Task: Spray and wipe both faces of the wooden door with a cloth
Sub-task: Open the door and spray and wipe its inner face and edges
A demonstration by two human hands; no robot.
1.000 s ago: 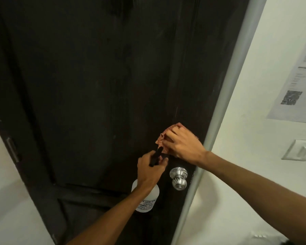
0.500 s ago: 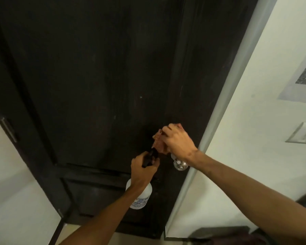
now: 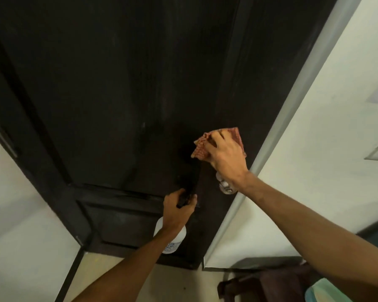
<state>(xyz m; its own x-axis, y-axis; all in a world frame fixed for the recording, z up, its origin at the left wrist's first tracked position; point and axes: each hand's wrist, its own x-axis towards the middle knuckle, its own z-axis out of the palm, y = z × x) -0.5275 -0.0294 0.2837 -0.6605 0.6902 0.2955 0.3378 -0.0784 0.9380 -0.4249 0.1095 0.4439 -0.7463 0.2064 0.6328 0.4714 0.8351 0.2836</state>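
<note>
Door (image 3: 118, 94) dark wood, top cut off by the view. Right hand (image 3: 226, 158) grips checked red cloth (image 3: 202, 147) against its right edge, wrist half hiding metal knob (image 3: 226, 189) just below. Left hand (image 3: 178, 212) clenched round spray bottle (image 3: 172, 243) lower down; black nozzle hard to make out against door, label blurred.

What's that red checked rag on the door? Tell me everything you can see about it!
The cloth is a small, soft-looking rag, checked red and pale, bunched up rather than spread flat. The right hand covers its middle and holds it against the dark wooden door, near the door's right edge, just above the shiny knob. Its corners poke out left of and above the hand.
</note>
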